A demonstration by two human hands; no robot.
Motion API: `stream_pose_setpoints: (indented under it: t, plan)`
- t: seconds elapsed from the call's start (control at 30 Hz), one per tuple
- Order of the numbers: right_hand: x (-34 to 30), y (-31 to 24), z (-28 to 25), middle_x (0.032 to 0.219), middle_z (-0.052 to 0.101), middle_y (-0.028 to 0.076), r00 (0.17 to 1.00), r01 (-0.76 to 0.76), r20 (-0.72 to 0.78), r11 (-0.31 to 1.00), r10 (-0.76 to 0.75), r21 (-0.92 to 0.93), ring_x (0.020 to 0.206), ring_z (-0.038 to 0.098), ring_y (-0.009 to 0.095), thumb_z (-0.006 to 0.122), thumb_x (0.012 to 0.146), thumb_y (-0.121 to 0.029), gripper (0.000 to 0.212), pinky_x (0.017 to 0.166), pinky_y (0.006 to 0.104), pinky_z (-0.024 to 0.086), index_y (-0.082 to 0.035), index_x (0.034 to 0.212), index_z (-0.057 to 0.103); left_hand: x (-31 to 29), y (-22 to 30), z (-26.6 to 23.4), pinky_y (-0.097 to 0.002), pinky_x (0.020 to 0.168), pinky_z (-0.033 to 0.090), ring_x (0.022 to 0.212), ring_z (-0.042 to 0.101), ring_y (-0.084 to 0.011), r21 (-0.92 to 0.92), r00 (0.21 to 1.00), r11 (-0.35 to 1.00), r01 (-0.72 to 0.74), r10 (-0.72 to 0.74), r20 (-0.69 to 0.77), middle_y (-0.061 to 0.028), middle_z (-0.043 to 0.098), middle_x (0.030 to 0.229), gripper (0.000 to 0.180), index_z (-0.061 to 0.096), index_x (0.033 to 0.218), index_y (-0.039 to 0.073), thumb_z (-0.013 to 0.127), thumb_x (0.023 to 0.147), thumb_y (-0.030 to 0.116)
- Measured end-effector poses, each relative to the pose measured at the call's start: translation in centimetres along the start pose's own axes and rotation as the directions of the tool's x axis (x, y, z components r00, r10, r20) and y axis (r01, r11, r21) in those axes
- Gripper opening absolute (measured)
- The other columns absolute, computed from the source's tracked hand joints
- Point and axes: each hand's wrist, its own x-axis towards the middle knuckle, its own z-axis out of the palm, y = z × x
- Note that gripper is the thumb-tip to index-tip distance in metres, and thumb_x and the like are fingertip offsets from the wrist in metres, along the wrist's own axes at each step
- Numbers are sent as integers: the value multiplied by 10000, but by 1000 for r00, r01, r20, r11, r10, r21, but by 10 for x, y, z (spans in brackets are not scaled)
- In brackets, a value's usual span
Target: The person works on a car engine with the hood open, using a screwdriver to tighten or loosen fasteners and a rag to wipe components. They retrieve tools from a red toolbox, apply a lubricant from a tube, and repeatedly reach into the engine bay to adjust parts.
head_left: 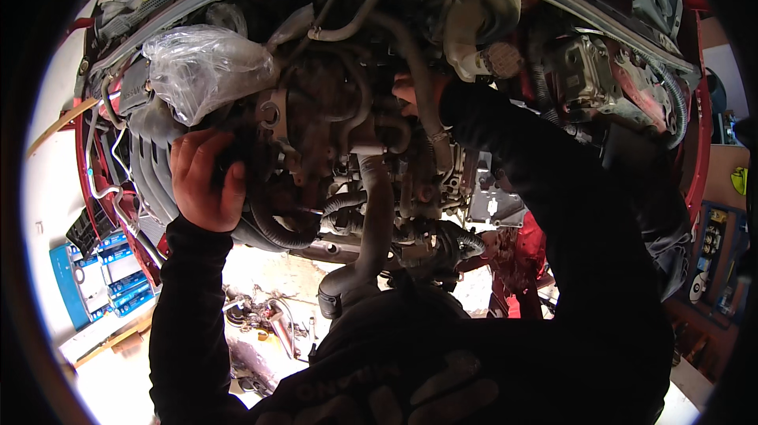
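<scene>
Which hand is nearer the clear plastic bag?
Left. The left hand is just below the plastic bag in view; the right hand is farther off, to its right.

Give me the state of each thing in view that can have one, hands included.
Bare left hand: fingers curled at a dark part, grip unclear.
Bare right hand: reaching in beside a hose, fingertips partly hidden.
Crumpled clear plastic wrap: bunched over engine parts.
Beige plastic reservoir: round cap looks on.
Thick grey-brown tube: bent toward its lower end.
</scene>
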Motion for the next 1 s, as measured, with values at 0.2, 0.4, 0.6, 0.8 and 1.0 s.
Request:
stream_pose_setpoints:
  t: [0.2, 0.4, 0.6, 0.8, 1.0]
  plan:
    - [6, -5, -2, 1367, 624, 121, 1000, 12, -16, 1000, -11, 13, 1269, 638, 311, 832, 894, -298, 518, 995, 431, 573, -40, 1289, 619, 0, 2, 0, -475, 939, 497, 1032, 635, -395, -4, 1000, 1000, 11, -11, 1, -200, 685, 1138, 438, 718, 1160, 5, 690, 981, 404]
    - [8, -8, -2, 1372, 623, 126, 999, 27, -33, 1000, -26, 13, 1270, 636, 310, 830, 899, -285, 521, 1005, 431, 567, -42, 1307, 617, 0, 3, -1, -475, 968, 494, 1063, 633, -394, -5, 1000, 1000, 17, -17, 19, -196, 685, 1150, 441, 716, 1168, 9, 676, 998, 414]
    - [6, -7, -2, 1378, 622, 132, 997, 48, -54, 999, -48, 17, 1271, 634, 309, 829, 904, -271, 524, 1015, 431, 562, -43, 1325, 615, -1, 2, 0, -482, 954, 494, 1050, 630, -399, -12, 1000, 1000, 16, -15, 10, -199, 683, 1144, 453, 721, 1168, 15, 690, 986, 429]
    - [5, -8, -1, 1383, 620, 138, 997, 55, -60, 998, -54, 11, 1272, 632, 308, 827, 909, -258, 528, 1025, 431, 556, -45, 1343, 612, -1, 3, 0, -475, 957, 492, 1049, 631, -390, -16, 1000, 1000, 14, -14, 12, -196, 684, 1154, 470, 714, 1191, 13, 687, 986, 436]
    - [6, -13, -2, 1389, 619, 144, 993, 80, -84, 997, -79, 4, 1273, 631, 307, 825, 914, -244, 533, 1035, 431, 551, -47, 1360, 610, -2, 3, 0, -470, 959, 492, 1043, 631, -391, -31, 1000, 999, 5, -5, -5, -196, 685, 1160, 474, 708, 1201, 7, 688, 982, 426]
